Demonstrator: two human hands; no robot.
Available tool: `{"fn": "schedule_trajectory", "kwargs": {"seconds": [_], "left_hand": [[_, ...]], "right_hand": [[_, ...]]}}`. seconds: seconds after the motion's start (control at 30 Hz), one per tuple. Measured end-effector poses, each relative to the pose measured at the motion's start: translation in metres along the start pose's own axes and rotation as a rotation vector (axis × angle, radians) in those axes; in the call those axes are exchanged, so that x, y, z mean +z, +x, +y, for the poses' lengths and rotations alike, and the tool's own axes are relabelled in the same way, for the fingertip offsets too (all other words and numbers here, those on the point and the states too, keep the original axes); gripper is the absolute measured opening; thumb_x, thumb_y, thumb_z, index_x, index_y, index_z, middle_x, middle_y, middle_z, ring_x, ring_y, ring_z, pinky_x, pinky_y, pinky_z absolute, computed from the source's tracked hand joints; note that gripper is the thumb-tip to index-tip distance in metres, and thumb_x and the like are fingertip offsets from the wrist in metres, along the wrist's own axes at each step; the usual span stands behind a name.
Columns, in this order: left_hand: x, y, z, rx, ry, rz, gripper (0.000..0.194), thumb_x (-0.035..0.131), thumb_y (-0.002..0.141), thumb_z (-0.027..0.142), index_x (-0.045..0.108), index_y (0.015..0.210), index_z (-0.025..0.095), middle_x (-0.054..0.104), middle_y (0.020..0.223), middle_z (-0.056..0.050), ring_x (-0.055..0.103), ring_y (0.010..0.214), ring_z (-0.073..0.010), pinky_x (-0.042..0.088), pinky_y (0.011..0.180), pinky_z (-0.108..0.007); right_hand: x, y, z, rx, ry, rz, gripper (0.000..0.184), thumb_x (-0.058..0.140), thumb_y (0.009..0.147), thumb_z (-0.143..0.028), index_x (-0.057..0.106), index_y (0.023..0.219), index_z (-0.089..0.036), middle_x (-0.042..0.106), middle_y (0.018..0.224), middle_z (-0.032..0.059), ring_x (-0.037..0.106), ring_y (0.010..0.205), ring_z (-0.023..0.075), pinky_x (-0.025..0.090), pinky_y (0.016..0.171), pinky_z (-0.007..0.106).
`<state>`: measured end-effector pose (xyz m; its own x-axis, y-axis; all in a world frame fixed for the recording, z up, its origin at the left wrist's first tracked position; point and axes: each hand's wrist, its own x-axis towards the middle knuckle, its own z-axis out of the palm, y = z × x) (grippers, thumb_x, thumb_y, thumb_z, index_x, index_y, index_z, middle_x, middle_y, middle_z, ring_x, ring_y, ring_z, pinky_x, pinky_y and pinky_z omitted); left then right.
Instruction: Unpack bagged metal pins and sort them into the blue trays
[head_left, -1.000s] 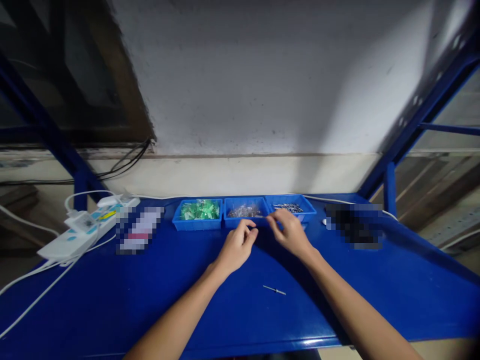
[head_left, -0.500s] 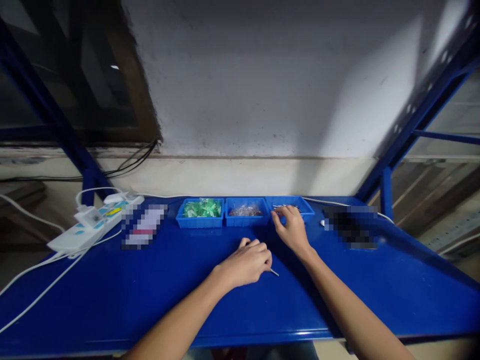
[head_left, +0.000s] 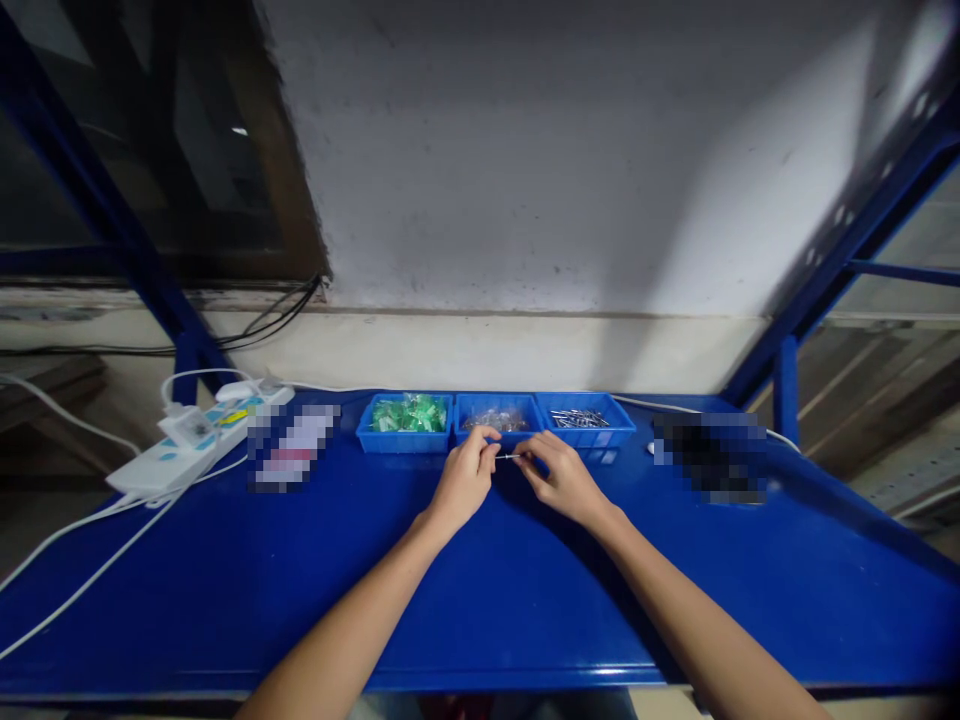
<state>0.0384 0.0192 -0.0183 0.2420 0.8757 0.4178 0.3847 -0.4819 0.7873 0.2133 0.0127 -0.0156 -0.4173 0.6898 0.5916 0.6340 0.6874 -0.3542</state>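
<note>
My left hand [head_left: 466,478] and my right hand [head_left: 559,478] meet in front of the middle bin, fingertips pinched and facing each other. Between them runs a thin silvery metal rod [head_left: 508,457], one end at each hand's fingers; whether it is one piece or two is too small to tell. Behind the hands, the middle blue bin [head_left: 457,410] holds small clear and brownish pieces [head_left: 495,419]. The right blue bin [head_left: 596,437] contains several loose metal rods [head_left: 579,418]. Green pieces [head_left: 409,412], apparently in clear wrapping, fill the left blue bin [head_left: 405,442].
On the left of the blue table [head_left: 517,610] lie a white power strip [head_left: 169,458] with plugs and cables, and a blurred pale item [head_left: 296,447]. A blurred dark object [head_left: 709,455] rests at the right. Blue frame posts [head_left: 784,385] rise at both sides, before a wall.
My right hand has left the right bin and come down-left to my left hand. My left hand has moved up and slightly left, its rod now between both hands.
</note>
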Motion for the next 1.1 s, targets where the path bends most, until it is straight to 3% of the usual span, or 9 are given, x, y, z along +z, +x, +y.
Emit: {"fn": "schedule_trajectory", "kwargs": {"seconds": [0.23, 0.4, 0.5, 0.6, 0.73, 0.8, 0.97, 1.03, 1.1], "left_hand": [[0.000, -0.001, 0.001, -0.012, 0.031, 0.013, 0.017, 0.038, 0.091, 0.027, 0.052, 0.099, 0.020, 0.050, 0.058, 0.005, 0.050, 0.055, -0.0123, 0.038, 0.059, -0.023], [-0.004, -0.002, 0.008, 0.123, 0.122, -0.010, 0.009, 0.048, 0.087, 0.025, 0.056, 0.088, 0.020, 0.060, 0.077, -0.001, 0.055, 0.074, -0.0152, 0.041, 0.072, -0.027], [-0.005, -0.002, 0.010, 0.169, 0.222, -0.019, 0.014, 0.045, 0.089, 0.023, 0.056, 0.081, 0.020, 0.063, 0.082, -0.002, 0.055, 0.080, -0.0169, 0.040, 0.078, -0.030], [-0.004, -0.002, 0.009, 0.162, 0.247, -0.029, 0.021, 0.040, 0.091, 0.023, 0.057, 0.081, 0.019, 0.064, 0.083, -0.002, 0.056, 0.080, -0.0169, 0.040, 0.079, -0.031], [-0.003, -0.003, 0.008, 0.127, 0.259, -0.052, 0.026, 0.037, 0.093, 0.027, 0.058, 0.080, 0.019, 0.065, 0.080, -0.002, 0.056, 0.077, -0.0166, 0.041, 0.073, -0.029], [-0.003, -0.004, 0.007, 0.110, 0.258, -0.056, 0.026, 0.037, 0.093, 0.029, 0.059, 0.083, 0.019, 0.064, 0.080, -0.002, 0.056, 0.078, -0.0164, 0.042, 0.073, -0.029], [-0.001, -0.004, 0.007, 0.165, 0.274, 0.011, 0.019, 0.041, 0.091, 0.025, 0.058, 0.086, 0.020, 0.062, 0.084, -0.001, 0.055, 0.085, -0.0163, 0.043, 0.082, -0.032], [-0.001, -0.004, 0.006, 0.191, 0.308, 0.047, 0.017, 0.042, 0.090, 0.023, 0.059, 0.089, 0.020, 0.059, 0.090, -0.003, 0.054, 0.091, -0.0175, 0.043, 0.087, -0.034], [0.000, -0.005, 0.003, 0.196, 0.347, 0.071, 0.017, 0.044, 0.090, 0.024, 0.058, 0.097, 0.021, 0.056, 0.101, -0.005, 0.053, 0.099, -0.0194, 0.042, 0.091, -0.037]], "right_hand": [[-0.005, 0.002, -0.007, -0.018, -0.032, -0.009, 0.015, 0.045, 0.090, -0.025, 0.058, 0.083, -0.020, 0.058, 0.076, 0.0042, 0.053, 0.074, 0.0169, 0.042, 0.072, 0.031], [-0.005, 0.002, -0.005, 0.053, 0.005, 0.024, 0.025, 0.039, 0.093, -0.026, 0.055, 0.075, -0.020, 0.055, 0.071, 0.0038, 0.051, 0.071, 0.0170, 0.041, 0.068, 0.031], [-0.004, 0.001, -0.003, 0.080, 0.039, 0.044, 0.016, 0.043, 0.091, -0.028, 0.055, 0.085, -0.020, 0.056, 0.075, 0.0037, 0.052, 0.072, 0.0169, 0.042, 0.068, 0.031], [-0.004, 0.000, -0.004, 0.070, 0.072, 0.045, 0.011, 0.048, 0.088, -0.026, 0.055, 0.093, -0.019, 0.057, 0.079, 0.0040, 0.053, 0.074, 0.0165, 0.043, 0.069, 0.030], [-0.007, 0.002, -0.004, 0.019, 0.075, 0.039, 0.011, 0.046, 0.089, -0.023, 0.056, 0.085, -0.019, 0.056, 0.077, 0.0039, 0.052, 0.073, 0.0157, 0.043, 0.068, 0.029], [-0.014, 0.003, 0.001, 0.017, 0.042, 0.104, 0.014, 0.045, 0.090, -0.024, 0.056, 0.081, -0.019, 0.056, 0.076, 0.0037, 0.052, 0.072, 0.0154, 0.043, 0.068, 0.028], [-0.037, 0.000, 0.039, 0.241, -0.281, 0.421, 0.020, 0.048, 0.087, -0.034, 0.060, 0.084, -0.018, 0.057, 0.074, 0.0050, 0.052, 0.074, 0.0189, 0.041, 0.071, 0.031], [-0.043, -0.003, 0.053, 0.392, -0.357, 0.383, 0.027, 0.050, 0.084, -0.040, 0.062, 0.092, -0.017, 0.058, 0.072, 0.0049, 0.054, 0.071, 0.0200, 0.041, 0.068, 0.031], [-0.042, -0.006, 0.060, 0.533, -0.327, 0.259, 0.033, 0.047, 0.085, -0.044, 0.061, 0.099, -0.017, 0.057, 0.063, 0.0025, 0.054, 0.061, 0.0188, 0.038, 0.059, 0.028]]}}
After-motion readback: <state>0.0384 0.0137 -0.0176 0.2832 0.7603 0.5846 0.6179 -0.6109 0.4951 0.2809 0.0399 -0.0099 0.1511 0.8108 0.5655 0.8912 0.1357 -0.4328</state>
